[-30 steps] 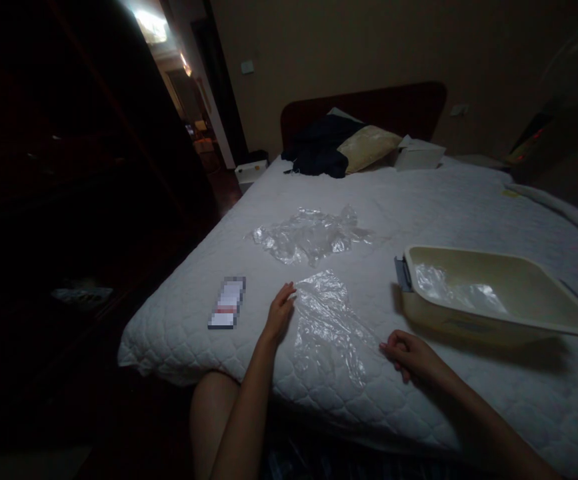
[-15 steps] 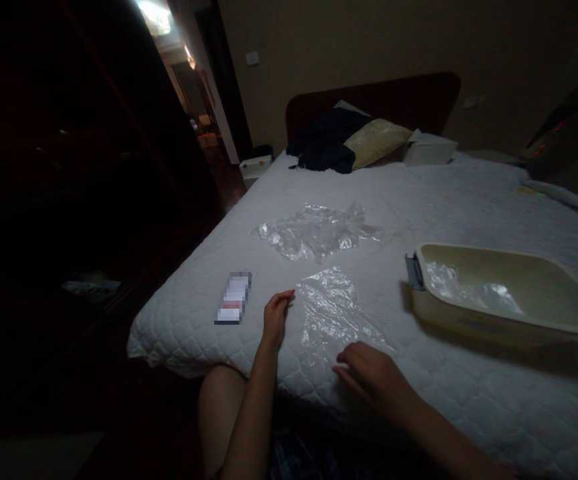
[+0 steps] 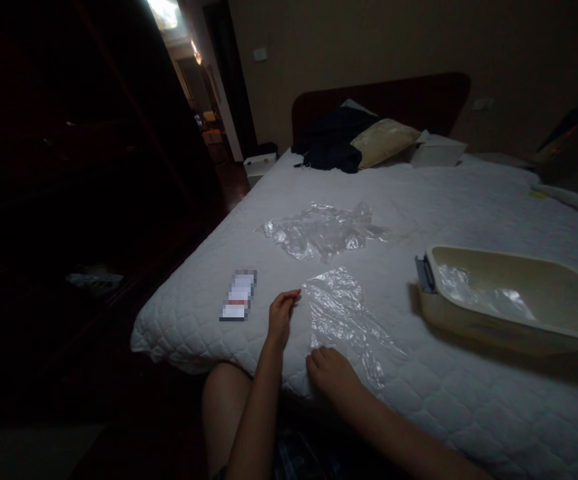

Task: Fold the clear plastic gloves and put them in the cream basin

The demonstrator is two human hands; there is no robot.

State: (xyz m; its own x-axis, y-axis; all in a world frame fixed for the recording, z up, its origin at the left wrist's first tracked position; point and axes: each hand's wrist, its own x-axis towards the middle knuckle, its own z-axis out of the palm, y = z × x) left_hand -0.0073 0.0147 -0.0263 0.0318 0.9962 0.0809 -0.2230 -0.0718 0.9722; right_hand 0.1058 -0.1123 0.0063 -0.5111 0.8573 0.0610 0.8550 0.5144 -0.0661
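A clear, crinkled plastic bag lies spread on the white quilted bed cover in front of me. My left hand is closed in a pinch at the bag's far left corner, thumb and fingers together. At the near left edge of the same bag is my right hand, its fingers curled down over the plastic and their tips partly hidden. Farther up the bed a second crumpled sheet of clear plastic lies loose, touched by neither hand.
A beige plastic bin with a grey latch and clear plastic inside stands at right. The phone, its screen blurred, lies left of my hands. A beige pillow, dark cloth and white box are near the headboard.
My right hand has moved left and slightly down to the bag's near left edge, and its fingers have curled in. My left hand stays at the far corner. The view has shifted slightly.
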